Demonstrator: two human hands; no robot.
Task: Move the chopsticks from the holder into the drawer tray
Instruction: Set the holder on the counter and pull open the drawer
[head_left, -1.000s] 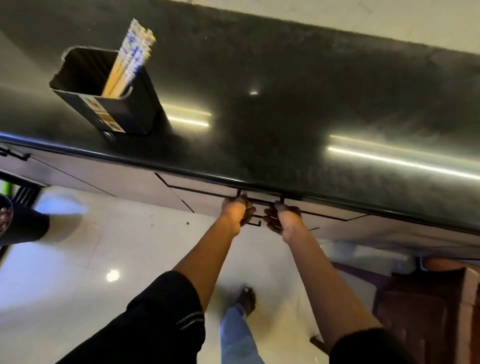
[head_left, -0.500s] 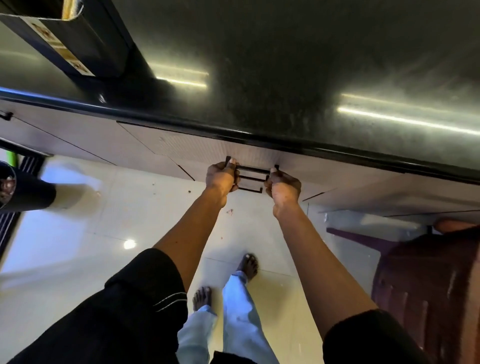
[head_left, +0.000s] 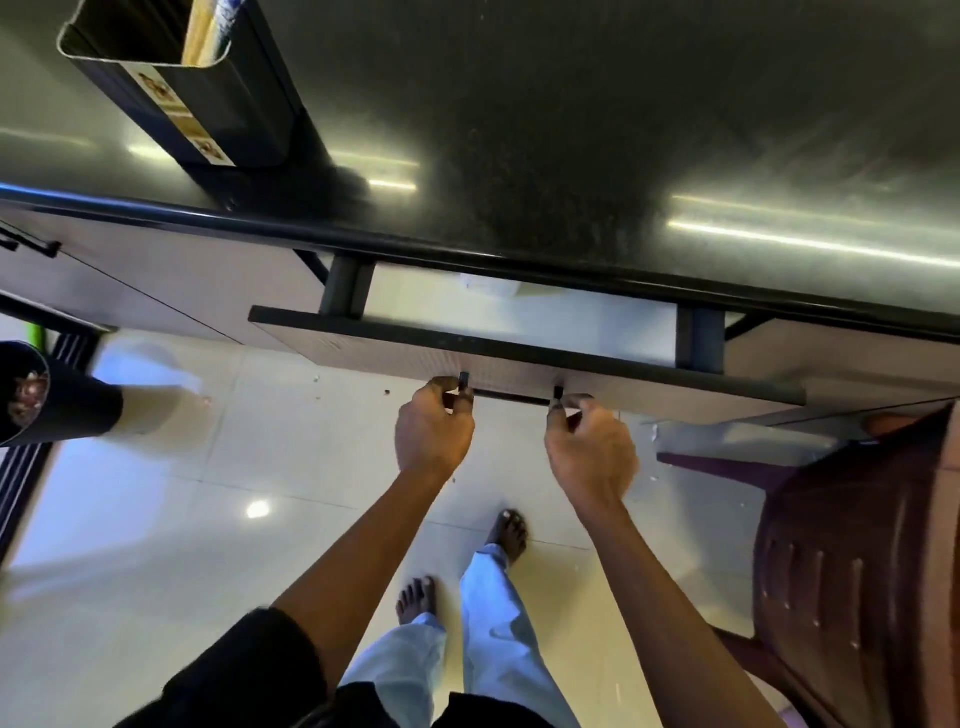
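A home kitchen: dark polished countertop (head_left: 571, 130), drawers beneath, chopstick holder (head_left: 208, 98), tiled floor (head_left: 182, 519).

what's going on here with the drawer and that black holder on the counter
A person is standing at a dark countertop and has both hands on the bar handle of a drawer just under its edge. The left hand grips the handle's left end, the right hand its right end. The drawer is pulled partly out, showing a pale interior. The chopsticks are in the black holder on the counter to the left, untouched.
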